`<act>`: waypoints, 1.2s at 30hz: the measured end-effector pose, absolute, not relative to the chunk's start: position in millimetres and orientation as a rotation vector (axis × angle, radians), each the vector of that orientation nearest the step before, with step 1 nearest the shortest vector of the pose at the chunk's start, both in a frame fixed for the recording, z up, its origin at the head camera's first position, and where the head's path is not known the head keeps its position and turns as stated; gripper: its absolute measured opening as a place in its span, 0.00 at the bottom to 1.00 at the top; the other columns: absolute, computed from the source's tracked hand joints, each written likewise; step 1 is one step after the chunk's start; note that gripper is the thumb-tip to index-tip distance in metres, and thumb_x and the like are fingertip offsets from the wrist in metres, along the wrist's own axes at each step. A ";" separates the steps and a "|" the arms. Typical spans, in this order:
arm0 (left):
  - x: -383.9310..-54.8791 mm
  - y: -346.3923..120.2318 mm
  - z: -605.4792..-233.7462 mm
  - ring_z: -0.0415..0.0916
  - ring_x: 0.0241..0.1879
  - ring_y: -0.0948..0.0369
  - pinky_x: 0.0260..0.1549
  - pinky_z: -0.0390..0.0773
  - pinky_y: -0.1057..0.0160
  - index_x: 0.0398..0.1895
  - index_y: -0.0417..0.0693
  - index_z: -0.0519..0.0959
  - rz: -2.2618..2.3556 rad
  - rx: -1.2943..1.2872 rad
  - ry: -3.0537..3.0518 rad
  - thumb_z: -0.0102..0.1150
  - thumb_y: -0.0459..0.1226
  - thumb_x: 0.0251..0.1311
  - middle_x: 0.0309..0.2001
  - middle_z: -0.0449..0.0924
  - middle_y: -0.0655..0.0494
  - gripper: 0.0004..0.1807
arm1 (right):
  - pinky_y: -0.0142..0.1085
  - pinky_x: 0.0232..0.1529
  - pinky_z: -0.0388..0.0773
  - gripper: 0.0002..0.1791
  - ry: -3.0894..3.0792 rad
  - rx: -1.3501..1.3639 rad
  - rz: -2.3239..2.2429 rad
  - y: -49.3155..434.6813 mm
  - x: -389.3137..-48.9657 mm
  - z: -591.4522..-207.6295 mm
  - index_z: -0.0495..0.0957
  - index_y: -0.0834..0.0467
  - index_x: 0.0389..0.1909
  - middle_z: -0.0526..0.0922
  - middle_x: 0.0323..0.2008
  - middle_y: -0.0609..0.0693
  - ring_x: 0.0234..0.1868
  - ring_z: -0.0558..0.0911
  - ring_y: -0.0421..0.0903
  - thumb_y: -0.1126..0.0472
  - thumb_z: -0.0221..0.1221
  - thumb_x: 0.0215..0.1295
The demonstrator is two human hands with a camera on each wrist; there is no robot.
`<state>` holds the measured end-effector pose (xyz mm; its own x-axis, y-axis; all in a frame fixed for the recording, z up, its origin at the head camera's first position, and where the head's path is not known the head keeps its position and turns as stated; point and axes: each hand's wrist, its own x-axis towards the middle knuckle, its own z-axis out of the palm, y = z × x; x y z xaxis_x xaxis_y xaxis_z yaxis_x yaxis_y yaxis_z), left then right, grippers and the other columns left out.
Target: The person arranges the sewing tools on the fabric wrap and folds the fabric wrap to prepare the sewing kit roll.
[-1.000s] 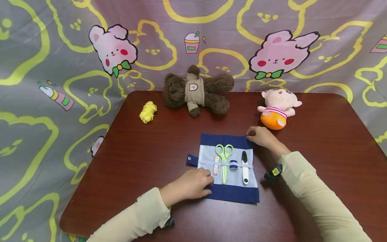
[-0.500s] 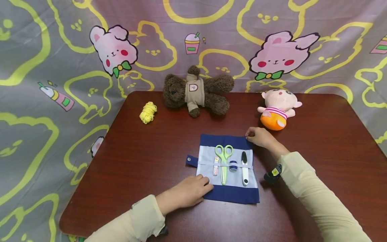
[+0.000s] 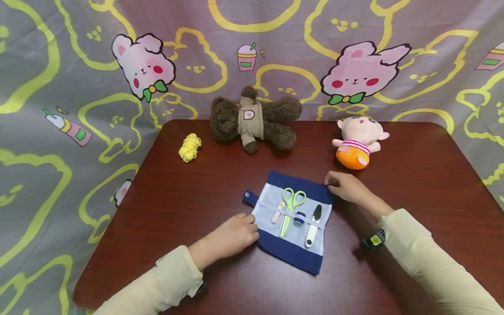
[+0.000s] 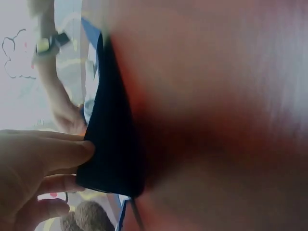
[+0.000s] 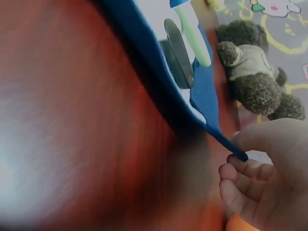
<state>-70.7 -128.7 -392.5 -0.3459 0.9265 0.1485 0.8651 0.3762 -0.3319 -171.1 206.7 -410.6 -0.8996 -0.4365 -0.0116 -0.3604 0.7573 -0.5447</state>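
Observation:
A blue fabric tool roll (image 3: 289,258) lies unfolded at a slant on the table. Under its elastic strap sit a small pink-and-white item (image 3: 277,213), green-handled scissors (image 3: 288,223), a dark blue thread spool (image 3: 299,218) and a white tool with a black tip (image 3: 313,229). My left hand (image 3: 232,235) pinches the roll's near left edge between thumb and fingers; the left wrist view shows that navy flap (image 4: 113,144) raised. At the far right corner, my right hand (image 3: 348,188) pinches the fabric, and the right wrist view shows the corner (image 5: 236,151) between thumb and fingertips.
Yellow yarn (image 3: 190,147) lies at the back left of the brown table (image 3: 169,210). A brown teddy bear (image 3: 252,120) lies on its side at the back, and a pink plush toy (image 3: 356,142) in orange sits back right. A patterned curtain (image 3: 204,52) hangs behind.
The tool roll has turned clockwise, its near right corner swinging toward me and left. My left hand has shifted back and left, now pinching the edge; the right hand stays on its corner.

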 end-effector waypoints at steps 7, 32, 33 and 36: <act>-102.2 -135.7 -385.2 0.70 0.28 0.61 0.23 0.67 0.65 0.19 0.53 0.78 0.323 -1.505 -2.308 0.57 0.34 0.47 0.23 0.75 0.61 0.05 | 0.33 0.27 0.69 0.01 2.747 -0.624 -0.849 227.0 -133.5 -405.1 0.77 0.59 0.28 0.77 0.24 0.44 0.25 0.71 0.40 0.66 0.59 0.54; -203.3 -103.3 -413.6 0.72 0.27 0.58 0.25 0.72 0.62 0.21 0.46 0.80 0.250 -1.613 -2.311 0.56 0.29 0.49 0.26 0.78 0.56 0.06 | 0.28 0.19 0.63 0.06 2.807 -0.596 -0.844 237.0 -44.2 -417.1 0.74 0.54 0.25 0.68 0.16 0.36 0.18 0.65 0.30 0.64 0.62 0.51; -204.6 -101.4 -414.9 0.72 0.27 0.57 0.25 0.72 0.62 0.20 0.47 0.80 0.241 -1.611 -2.312 0.56 0.30 0.49 0.25 0.78 0.56 0.06 | 0.28 0.18 0.62 0.06 2.824 -0.613 -0.809 237.5 -43.2 -418.7 0.73 0.53 0.25 0.67 0.16 0.35 0.18 0.64 0.30 0.63 0.63 0.51; -205.1 -101.0 -417.8 0.72 0.27 0.57 0.25 0.72 0.62 0.19 0.47 0.79 0.209 -1.586 -2.320 0.57 0.30 0.48 0.25 0.77 0.56 0.06 | 0.27 0.17 0.59 0.09 2.886 -0.686 -0.683 237.1 -43.8 -422.9 0.72 0.50 0.25 0.64 0.15 0.34 0.17 0.62 0.29 0.62 0.63 0.49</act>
<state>-205.1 -101.0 -417.8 -0.3309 0.9263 0.1800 0.8791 0.3720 -0.2980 -43.8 237.1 -422.9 -0.8939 -0.4483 0.0082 -0.4044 0.7982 -0.4465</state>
